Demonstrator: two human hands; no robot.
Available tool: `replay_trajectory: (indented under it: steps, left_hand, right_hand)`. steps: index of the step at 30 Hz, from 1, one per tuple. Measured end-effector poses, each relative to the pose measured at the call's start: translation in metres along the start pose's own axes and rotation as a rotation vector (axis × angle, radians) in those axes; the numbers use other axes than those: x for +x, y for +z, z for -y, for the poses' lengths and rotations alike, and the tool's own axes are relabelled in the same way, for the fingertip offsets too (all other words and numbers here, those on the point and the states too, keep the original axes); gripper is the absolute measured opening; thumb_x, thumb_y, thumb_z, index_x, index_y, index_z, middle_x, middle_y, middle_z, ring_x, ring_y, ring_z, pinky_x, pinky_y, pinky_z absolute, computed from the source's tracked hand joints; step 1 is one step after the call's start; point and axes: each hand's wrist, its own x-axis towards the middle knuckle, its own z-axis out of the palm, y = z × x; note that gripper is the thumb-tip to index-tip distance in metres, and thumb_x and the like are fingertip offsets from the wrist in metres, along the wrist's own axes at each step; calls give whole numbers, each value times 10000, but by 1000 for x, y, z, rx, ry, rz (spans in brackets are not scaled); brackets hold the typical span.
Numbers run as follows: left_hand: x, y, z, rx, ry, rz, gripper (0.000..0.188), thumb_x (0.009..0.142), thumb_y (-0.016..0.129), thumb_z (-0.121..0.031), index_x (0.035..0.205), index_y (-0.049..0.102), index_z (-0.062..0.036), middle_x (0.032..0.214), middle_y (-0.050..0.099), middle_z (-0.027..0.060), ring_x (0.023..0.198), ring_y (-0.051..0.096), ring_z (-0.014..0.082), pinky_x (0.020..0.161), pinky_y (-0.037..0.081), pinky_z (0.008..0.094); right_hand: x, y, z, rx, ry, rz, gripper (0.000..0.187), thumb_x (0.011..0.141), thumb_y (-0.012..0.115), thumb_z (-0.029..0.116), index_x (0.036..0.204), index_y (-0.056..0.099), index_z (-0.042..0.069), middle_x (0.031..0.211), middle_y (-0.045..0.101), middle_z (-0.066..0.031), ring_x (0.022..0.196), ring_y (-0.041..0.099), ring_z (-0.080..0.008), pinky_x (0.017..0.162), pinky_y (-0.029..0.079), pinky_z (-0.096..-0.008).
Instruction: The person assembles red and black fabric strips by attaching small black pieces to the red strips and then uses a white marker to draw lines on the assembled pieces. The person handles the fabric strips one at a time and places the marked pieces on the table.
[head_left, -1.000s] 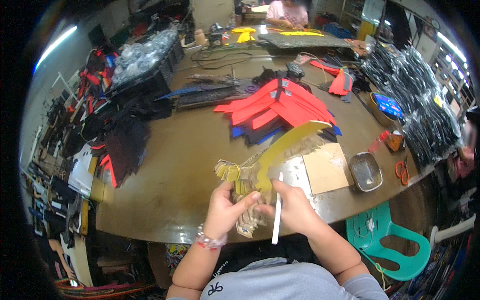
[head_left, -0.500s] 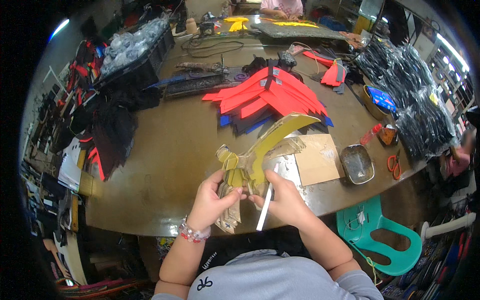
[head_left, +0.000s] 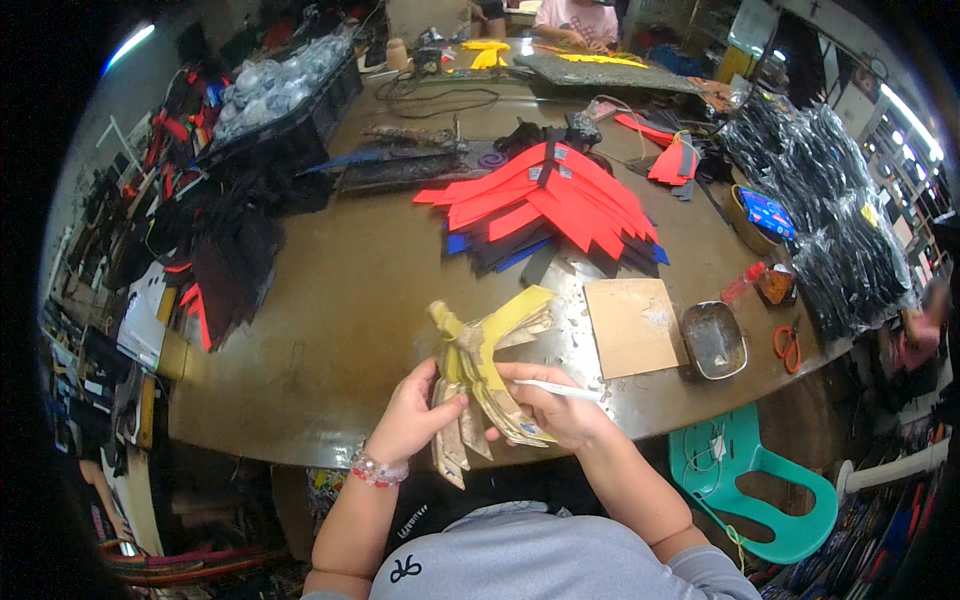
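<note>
Over the near edge of the table I hold up a bundle of yellow and tan cardboard pattern pieces (head_left: 483, 352), fanned out in long strips and gathered near the top. My left hand (head_left: 412, 412) is closed on the bundle's left side, thumb across the tan strips. On the other side my right hand (head_left: 555, 408) grips the yellow strips, and a white pen (head_left: 560, 389) lies across it, pointing right. The fingers behind the cardboard are partly hidden. Beyond the bundle lies a stack of red, black and blue fabric pieces (head_left: 545, 200).
To the right are a brown cardboard sheet (head_left: 632, 330), a metal tin (head_left: 715, 338) and orange scissors (head_left: 788, 346). Plastic-wrapped black goods (head_left: 820, 200) pile up at the right edge. A green stool (head_left: 790, 500) stands below. A person (head_left: 580, 22) sits across the table.
The cardboard bundle has turned: its long curved yellow piece, which reached up and right, now slants down into my right hand. The pen has swung from steep to nearly level.
</note>
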Motion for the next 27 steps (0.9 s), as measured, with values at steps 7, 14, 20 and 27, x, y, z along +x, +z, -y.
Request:
replay_trajectory:
  steps: [7, 14, 20, 27]
  left_hand:
    - [-6, 4, 18, -100, 20, -48, 407, 972, 527, -200, 1318, 451, -1, 1188, 583, 77, 1076, 570, 159, 936, 467, 311]
    - [-4, 0, 20, 144, 96, -140, 381, 994, 521, -283, 1243, 468, 0, 1042, 614, 71, 892, 612, 131, 751, 531, 282]
    - [8, -30, -4, -422, 138, -643, 199, 1006, 488, -248, 1085, 475, -66, 809, 521, 25, 643, 553, 104, 579, 518, 260]
    - [-9, 3, -31, -307, -296, 153, 215, 1008, 455, -246, 1114, 454, -59, 757, 567, 74, 603, 596, 137, 492, 508, 278]
  right_hand:
    - [12, 8, -20, -870, -300, -328, 267, 794, 646, 67, 1049, 593, 6, 784, 649, -148, 738, 658, -243, 661, 510, -358]
    - [12, 17, -27, -1241, -539, -380, 145, 865, 581, 109, 945, 526, 1, 742, 603, -260, 747, 616, -439, 658, 477, -513]
    - [5, 4, -5, -1445, -19, -308, 248, 900, 613, 244, 870, 555, 4, 631, 592, -237, 668, 630, -413, 616, 494, -492]
    - [-45, 25, 53, -2101, -825, -517, 613, 792, 683, 246, 1326, 464, 38, 1155, 597, -194, 1081, 579, -336, 1012, 396, -499]
